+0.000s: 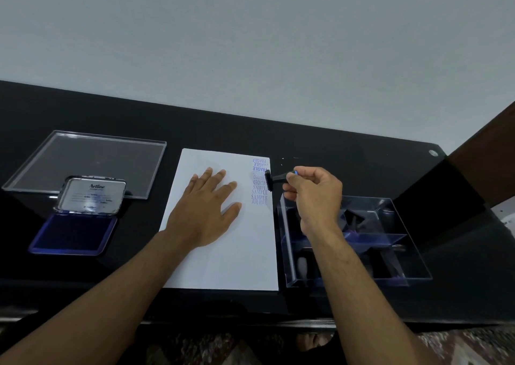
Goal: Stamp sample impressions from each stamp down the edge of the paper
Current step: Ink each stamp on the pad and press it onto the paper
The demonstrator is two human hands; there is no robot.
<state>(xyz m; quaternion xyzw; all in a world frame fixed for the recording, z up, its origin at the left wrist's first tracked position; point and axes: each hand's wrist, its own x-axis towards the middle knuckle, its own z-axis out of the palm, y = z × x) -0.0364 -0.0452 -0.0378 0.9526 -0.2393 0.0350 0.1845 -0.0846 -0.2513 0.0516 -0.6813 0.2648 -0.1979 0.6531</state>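
Observation:
A white sheet of paper (223, 253) lies on the black table, with a column of blue stamped words (260, 182) down its right edge. My left hand (206, 206) presses flat on the middle of the sheet, fingers spread. My right hand (312, 194) pinches the handle of a black stamp (271, 180), tipped on its side, its face toward the stamped column at the paper's right edge. An open ink pad (73, 232) with a blue pad and raised lid sits at the left.
A clear plastic lid (83, 161) lies behind the ink pad. Right of the paper stands a clear divided box (390, 242) holding other stamps. A brown surface (485, 153) rises at the far right. The table's near edge runs below the paper.

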